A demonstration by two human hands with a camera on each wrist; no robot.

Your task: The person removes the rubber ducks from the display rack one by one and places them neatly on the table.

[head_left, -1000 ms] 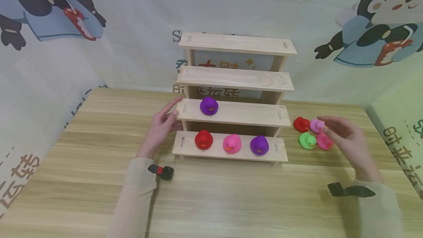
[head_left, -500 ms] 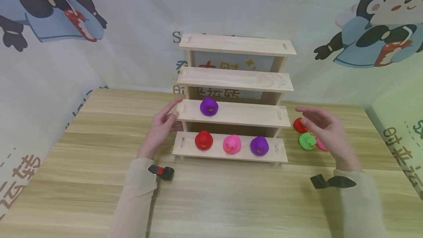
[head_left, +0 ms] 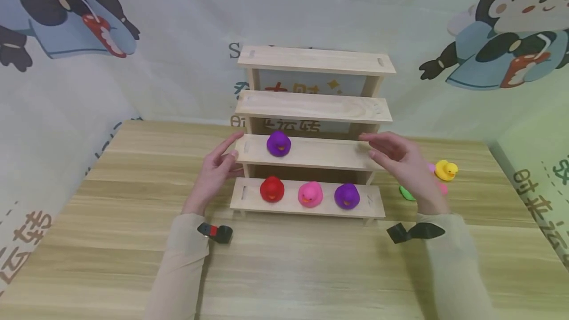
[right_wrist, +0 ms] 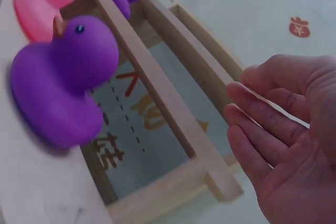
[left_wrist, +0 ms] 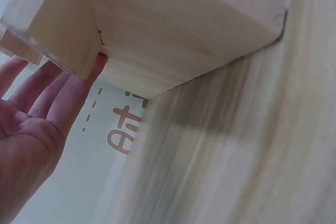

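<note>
A stepped wooden shelf rack point(head_left: 313, 105) stands mid-table with a purple rubber duck point(head_left: 278, 143) on its second board from the bottom. The bottom board bears a red duck point(head_left: 272, 189), a pink duck point(head_left: 309, 194) and another purple duck point(head_left: 347, 196). My left hand point(head_left: 214, 177) touches the left end of the second board; in the left wrist view its straight fingers point(left_wrist: 68, 100) reach beneath a board. By the rack's right end is my right hand point(head_left: 402, 167), its fingers relaxed. In the right wrist view I see nothing in its fingers point(right_wrist: 268, 124); contact with the board is unclear.
Right of the rack a yellow duck point(head_left: 446, 170) sits on the wooden table point(head_left: 289, 265), near a green duck point(head_left: 406, 193) and pink ducks partly covered by my right hand. A printed cloth point(head_left: 186, 63) hangs behind the rack.
My right hand has moved left from the loose ducks to the rack's right end. The yellow duck has come into view behind it. My left hand has stayed at the rack.
</note>
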